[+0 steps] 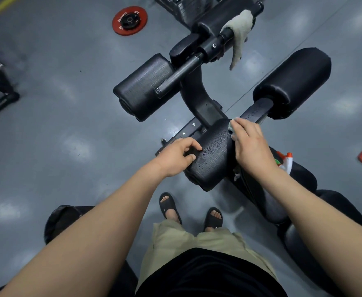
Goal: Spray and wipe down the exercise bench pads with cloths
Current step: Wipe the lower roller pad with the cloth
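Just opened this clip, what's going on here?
A person is wiping a black roller pad on the exercise bench. The left hand grips the pad's left side while the right hand presses a pale cloth on its right side. Spray droplets bead on top, so the wipe isn't finished. A second cloth hangs over a bar farther up, and a spray bottle sits behind the right forearm.
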### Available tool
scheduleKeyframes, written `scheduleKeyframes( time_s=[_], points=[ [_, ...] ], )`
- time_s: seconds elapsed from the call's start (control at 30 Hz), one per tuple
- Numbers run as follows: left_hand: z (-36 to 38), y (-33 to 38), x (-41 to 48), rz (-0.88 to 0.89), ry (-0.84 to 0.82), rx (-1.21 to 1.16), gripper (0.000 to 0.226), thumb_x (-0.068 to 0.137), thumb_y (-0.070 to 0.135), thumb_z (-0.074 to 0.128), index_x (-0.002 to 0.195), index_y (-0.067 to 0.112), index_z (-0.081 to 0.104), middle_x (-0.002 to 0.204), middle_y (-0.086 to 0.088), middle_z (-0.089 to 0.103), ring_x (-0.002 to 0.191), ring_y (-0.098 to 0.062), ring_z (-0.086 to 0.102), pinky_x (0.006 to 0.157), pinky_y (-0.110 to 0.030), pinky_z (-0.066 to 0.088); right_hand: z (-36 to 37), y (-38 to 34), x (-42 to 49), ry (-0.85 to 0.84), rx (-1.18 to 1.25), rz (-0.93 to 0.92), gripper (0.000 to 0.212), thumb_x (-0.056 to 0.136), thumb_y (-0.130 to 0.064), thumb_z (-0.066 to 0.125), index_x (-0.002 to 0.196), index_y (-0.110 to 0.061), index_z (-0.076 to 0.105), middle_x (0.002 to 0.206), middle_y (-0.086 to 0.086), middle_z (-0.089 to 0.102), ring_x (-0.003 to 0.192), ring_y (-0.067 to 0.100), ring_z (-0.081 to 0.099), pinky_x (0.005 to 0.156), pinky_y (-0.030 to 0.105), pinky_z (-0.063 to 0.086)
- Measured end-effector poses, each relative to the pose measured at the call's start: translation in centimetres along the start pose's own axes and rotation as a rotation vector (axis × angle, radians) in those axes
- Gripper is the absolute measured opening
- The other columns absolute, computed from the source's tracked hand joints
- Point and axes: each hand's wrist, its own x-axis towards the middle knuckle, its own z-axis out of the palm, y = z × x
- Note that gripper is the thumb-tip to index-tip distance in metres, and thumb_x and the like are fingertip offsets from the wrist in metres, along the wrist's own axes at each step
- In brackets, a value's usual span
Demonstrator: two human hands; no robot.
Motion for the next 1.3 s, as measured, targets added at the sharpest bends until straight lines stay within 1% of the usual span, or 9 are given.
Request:
scheduleKeyframes(
  time_s=[0.13, 0.2, 0.43, 0.6, 0.8, 0.93, 1.03, 1.23, 1.3],
  points=[
    [-0.3, -0.1, 0.1, -0.014, -0.017, 0.037, 0.043, 0.096, 0.011, 0.067, 0.134, 0.028, 0.058, 0.137, -0.001, 0.054, 0.128, -0.019, 0.054, 0.110, -0.031, 0.043, 0.3, 0.1, -0.2, -0.012, 0.001, -0.016, 0.041, 0.096, 0.003, 0.055, 0.137, 0.005, 0.056, 0.143, 0.023, 0.054, 0.128, 0.042, 0.051, 0.114, 0.046, 0.039],
    [-0.5, -0.3, 0.2, -0.026, -0.019, 0.059, 0.045, 0.096, 0.012, 0.068, 0.138, 0.022, 0.058, 0.140, -0.003, 0.052, 0.128, -0.018, 0.054, 0.109, -0.027, 0.042, 0.4, -0.8, -0.7, 0.001, 0.003, -0.058, 0.042, 0.095, 0.001, 0.047, 0.135, 0.006, 0.058, 0.140, 0.023, 0.056, 0.126, 0.042, 0.052, 0.113, 0.047, 0.041],
    [-0.5, -1.2, 0.6, -0.012, -0.010, 0.031, 0.041, 0.093, 0.018, 0.073, 0.132, 0.027, 0.064, 0.132, -0.001, 0.055, 0.127, -0.016, 0.057, 0.116, -0.040, 0.040, 0.1, -1.8, -2.6, -0.230, -0.050, -0.297, 0.054, 0.088, -0.004, 0.044, 0.141, -0.001, 0.054, 0.144, 0.015, 0.054, 0.128, 0.038, 0.052, 0.109, 0.048, 0.043],
    [-0.4, -1.5, 0.5, -0.012, -0.020, -0.038, 0.037, 0.085, 0.030, 0.075, 0.119, 0.040, 0.064, 0.128, 0.000, 0.057, 0.126, -0.018, 0.058, 0.117, -0.043, 0.039, -0.8, -1.2, 0.0, -0.070, -0.052, -0.061, 0.048, 0.090, -0.005, 0.037, 0.132, 0.004, 0.059, 0.134, 0.020, 0.059, 0.118, 0.041, 0.055, 0.104, 0.053, 0.047],
    [-0.2, -1.3, 0.3, -0.012, -0.006, -0.071, 0.037, 0.081, 0.037, 0.073, 0.116, 0.044, 0.064, 0.121, 0.002, 0.055, 0.123, -0.017, 0.058, 0.115, -0.041, 0.042, -0.4, -3.0, -1.9, -0.227, -0.079, -0.256, 0.056, 0.086, -0.007, 0.034, 0.136, 0.004, 0.056, 0.138, 0.019, 0.057, 0.125, 0.039, 0.052, 0.110, 0.048, 0.043],
    [-0.3, -1.1, 0.3, -0.021, -0.015, -0.055, 0.037, 0.091, 0.020, 0.076, 0.124, 0.030, 0.066, 0.124, -0.004, 0.054, 0.121, -0.020, 0.058, 0.115, -0.041, 0.040, -1.3, -0.9, -0.3, -0.103, -0.058, -0.102, 0.050, 0.088, 0.001, 0.040, 0.134, 0.003, 0.058, 0.136, 0.018, 0.059, 0.120, 0.040, 0.054, 0.105, 0.050, 0.046],
    [-0.4, -0.8, 0.0, -0.023, -0.014, -0.065, 0.035, 0.083, 0.033, 0.077, 0.114, 0.044, 0.065, 0.126, -0.002, 0.054, 0.123, -0.018, 0.058, 0.116, -0.040, 0.040, -1.3, -1.1, -0.2, -0.075, -0.045, -0.045, 0.058, 0.077, 0.009, 0.048, 0.135, 0.005, 0.057, 0.138, 0.020, 0.056, 0.120, 0.040, 0.052, 0.106, 0.050, 0.045],
    [-0.3, -1.0, 0.2, -0.011, -0.011, -0.076, 0.035, 0.076, 0.041, 0.074, 0.105, 0.056, 0.061, 0.128, 0.001, 0.055, 0.124, -0.015, 0.058, 0.116, -0.040, 0.041, -0.9, -4.1, -3.0, -0.248, -0.064, -0.176, 0.073, 0.073, -0.007, 0.034, 0.143, 0.007, 0.048, 0.145, 0.024, 0.048, 0.127, 0.042, 0.045, 0.116, 0.045, 0.036],
    [-0.3, -1.2, 0.3, -0.005, -0.016, -0.078, 0.034, 0.075, 0.043, 0.073, 0.104, 0.056, 0.061, 0.129, 0.001, 0.055, 0.125, -0.015, 0.057, 0.116, -0.040, 0.041, -0.9, -4.7, -4.0, -0.355, -0.071, -0.276, 0.074, 0.073, -0.005, 0.040, 0.146, 0.004, 0.045, 0.147, 0.022, 0.045, 0.129, 0.039, 0.043, 0.115, 0.044, 0.036]
  ],
)
